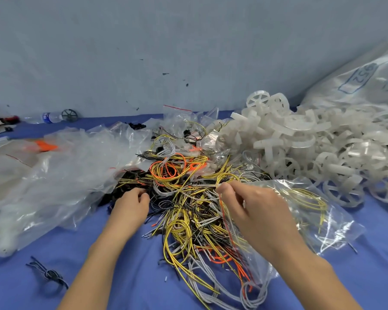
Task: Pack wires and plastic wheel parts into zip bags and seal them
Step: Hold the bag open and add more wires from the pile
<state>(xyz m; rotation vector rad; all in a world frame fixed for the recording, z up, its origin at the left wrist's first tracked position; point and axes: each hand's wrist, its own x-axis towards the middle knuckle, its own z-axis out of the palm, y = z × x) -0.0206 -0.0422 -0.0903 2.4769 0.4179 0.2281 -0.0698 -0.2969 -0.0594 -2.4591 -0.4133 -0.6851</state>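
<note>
A tangled pile of yellow, orange, grey and black wires [188, 198] lies in the middle of the blue table. My left hand [130, 204] rests on the pile's left edge, its fingers curled into black wires. My right hand [253, 209] pinches yellow wires at its fingertips and holds the mouth of a clear zip bag [307, 211] that has yellow wires inside. White plastic wheel parts [300, 148] are heaped at the right.
Crumpled clear plastic bags [54, 175] cover the left. A big clear sack [356, 86] leans at the back right. Small zip bags [177, 117] lie behind the wires. A water bottle [52, 117] lies by the wall, and a tied dark wire bundle [49, 276] lies near the front left.
</note>
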